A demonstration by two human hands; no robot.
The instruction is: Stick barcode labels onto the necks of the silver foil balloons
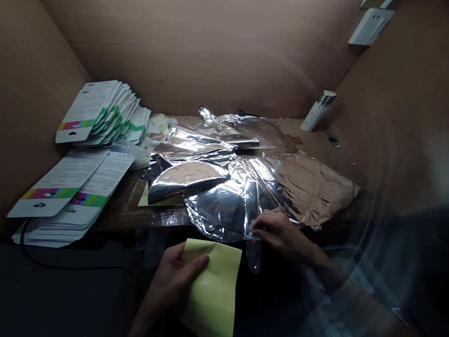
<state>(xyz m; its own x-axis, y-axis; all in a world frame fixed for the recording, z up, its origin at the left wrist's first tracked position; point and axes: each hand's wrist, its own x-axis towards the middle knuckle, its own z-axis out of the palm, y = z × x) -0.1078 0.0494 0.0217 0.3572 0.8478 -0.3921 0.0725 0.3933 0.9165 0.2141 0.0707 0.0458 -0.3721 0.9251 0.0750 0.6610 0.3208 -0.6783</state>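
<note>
My left hand (176, 275) is closed on a sheet of yellow paper (215, 295), thumb on top, below the table's front edge. At that edge, my right hand (279, 234) pinches the tail of a flat, deflated foil balloon (218, 211), silver on the side facing up. The tail's clear tip (254, 257) hangs down past the fingers. Beside it spreads a crinkled rose-gold foil piece (308, 185). More folded silver and rose-gold foil (194, 139) lies behind, overlapping; where one piece ends and another begins is hard to tell.
Stacks of white printed cards with coloured bands (99, 108) lie at the left, with more cards (66, 185) jutting over the front edge. A white bottle with a silver cap (317, 110) stands at the back right. Wooden panels (213, 38) enclose the table. A black cable (79, 265) hangs below.
</note>
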